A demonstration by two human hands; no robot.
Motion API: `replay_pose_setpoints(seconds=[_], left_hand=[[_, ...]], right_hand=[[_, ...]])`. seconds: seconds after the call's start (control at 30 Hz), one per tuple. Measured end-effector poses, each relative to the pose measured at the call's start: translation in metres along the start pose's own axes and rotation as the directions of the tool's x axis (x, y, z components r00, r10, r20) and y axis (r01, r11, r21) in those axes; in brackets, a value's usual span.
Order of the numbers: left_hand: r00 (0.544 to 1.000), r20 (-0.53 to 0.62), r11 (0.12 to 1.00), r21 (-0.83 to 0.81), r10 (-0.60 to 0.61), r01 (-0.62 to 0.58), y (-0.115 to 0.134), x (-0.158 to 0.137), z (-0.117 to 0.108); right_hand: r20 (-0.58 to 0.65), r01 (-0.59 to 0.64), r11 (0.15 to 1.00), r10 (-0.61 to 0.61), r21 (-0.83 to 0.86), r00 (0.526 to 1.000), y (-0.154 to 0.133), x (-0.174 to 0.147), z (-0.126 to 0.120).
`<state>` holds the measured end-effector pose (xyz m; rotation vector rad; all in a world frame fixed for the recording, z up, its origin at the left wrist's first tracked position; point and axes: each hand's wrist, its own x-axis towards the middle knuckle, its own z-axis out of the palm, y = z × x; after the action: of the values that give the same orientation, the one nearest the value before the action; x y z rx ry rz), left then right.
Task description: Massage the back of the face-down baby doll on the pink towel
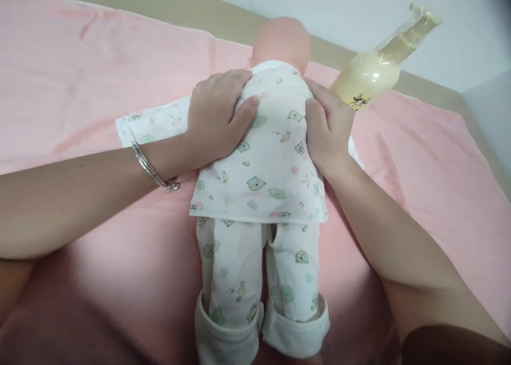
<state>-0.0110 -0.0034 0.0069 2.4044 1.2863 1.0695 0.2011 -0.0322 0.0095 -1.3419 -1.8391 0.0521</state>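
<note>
The doll, dressed in printed white clothes, lies lengthwise on the pink cloth, and it seems to be on its front, with the head pointing away from the person. The left hand is laid spread over the left side of the upper back, its thumb apart from the fingers; the right hand is against the opposite side, thumb uppermost, but whether its fingers pinch the shirt I cannot tell. To do this holding well, I would advise equal, gentle pressure from both sides, with the palms kept lower than the neck. Just beyond the right hand there is a pump bottle, tilted in this view; it looks pale yellow, though I cannot tell how full it is.
</note>
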Motion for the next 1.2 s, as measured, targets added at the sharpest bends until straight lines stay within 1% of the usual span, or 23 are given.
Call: replay_pose_setpoints(seconds=[0.1,0.23,0.4,0.6,0.73,0.87,0.93,1.0,1.1,1.2], left_hand=[[1.0,0.021,1.0,0.007,-0.005,0.005,0.001,0.001,-0.001],[0.999,0.039,1.0,0.007,0.001,-0.002,0.001,0.003,-0.001],[0.999,0.041,1.0,0.001,0.012,-0.012,-0.001,0.003,0.0],[0.999,0.037,1.0,0.013,0.007,-0.008,-0.003,0.001,-0.001],[1.0,0.006,1.0,-0.027,-0.002,0.002,-0.002,-0.005,0.0],[0.995,-0.046,0.992,-0.078,0.092,-0.096,-0.002,-0.011,0.002],[0.988,-0.083,0.983,-0.118,0.129,-0.138,-0.002,-0.012,0.003],[0.984,-0.105,0.977,-0.142,0.142,-0.157,-0.002,-0.011,0.003],[0.988,-0.083,0.983,-0.121,0.129,-0.138,-0.003,-0.011,0.001],[0.997,-0.021,0.995,-0.062,0.075,-0.076,-0.003,-0.01,0.0]], right_hand=[[-0.025,-0.014,0.999,0.013,-0.04,1.0,-0.003,0.0,-0.001],[0.006,-0.047,0.996,0.048,-0.075,0.999,-0.007,0.001,-0.003],[0.021,-0.052,0.995,0.054,-0.089,0.998,-0.005,0.001,-0.003],[0.005,-0.001,0.997,0.002,-0.075,1.0,-0.003,0.0,-0.001],[0.037,-0.002,0.997,0.005,-0.075,0.999,0.0,0.0,-0.002],[0.062,0.007,0.998,-0.003,-0.057,0.998,0.003,0.001,-0.002],[0.05,0.002,0.998,0.001,-0.065,0.999,0.004,0.001,-0.001],[0.02,0.001,0.998,0.001,-0.069,1.0,0.004,0.001,0.001],[-0.021,-0.005,0.999,0.004,-0.05,1.0,0.002,0.001,0.003],[-0.025,-0.024,0.999,0.023,-0.026,0.999,-0.001,0.0,0.003]])
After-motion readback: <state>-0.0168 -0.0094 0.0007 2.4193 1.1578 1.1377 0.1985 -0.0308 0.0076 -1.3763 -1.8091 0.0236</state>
